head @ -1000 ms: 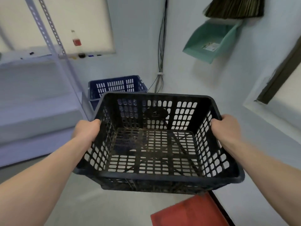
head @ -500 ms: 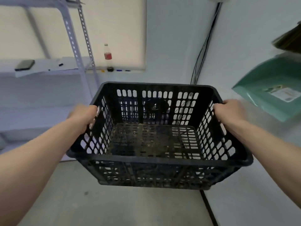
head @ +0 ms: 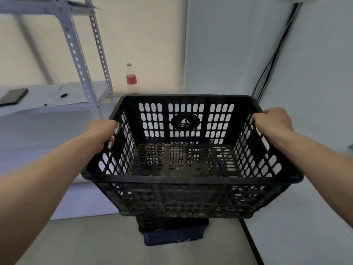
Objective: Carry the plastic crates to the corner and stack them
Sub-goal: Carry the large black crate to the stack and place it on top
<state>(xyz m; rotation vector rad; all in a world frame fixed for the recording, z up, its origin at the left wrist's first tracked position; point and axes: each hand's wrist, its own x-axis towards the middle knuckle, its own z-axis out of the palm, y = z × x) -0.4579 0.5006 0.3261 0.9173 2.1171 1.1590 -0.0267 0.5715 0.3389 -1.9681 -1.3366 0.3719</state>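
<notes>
I hold a black perforated plastic crate (head: 191,177) up in the air in front of me, empty, with a round logo on its far wall. My left hand (head: 102,133) grips its left rim and my right hand (head: 272,122) grips its right rim near the far corner. Directly below it stands a blue crate (head: 172,236) on the floor in the room's corner; only its lower near part shows under the black crate, the rest is hidden.
A grey metal shelf rack (head: 84,73) stands at the left with a phone (head: 13,96) and a marker on its shelf. A red-labelled bottle (head: 131,78) stands on the sill behind. Black cables (head: 271,60) run down the right wall.
I have moved closer to the corner with the black crate. The blue crate, earlier seen beyond it, now lies right under it. The green dustpan and red object have left the view.
</notes>
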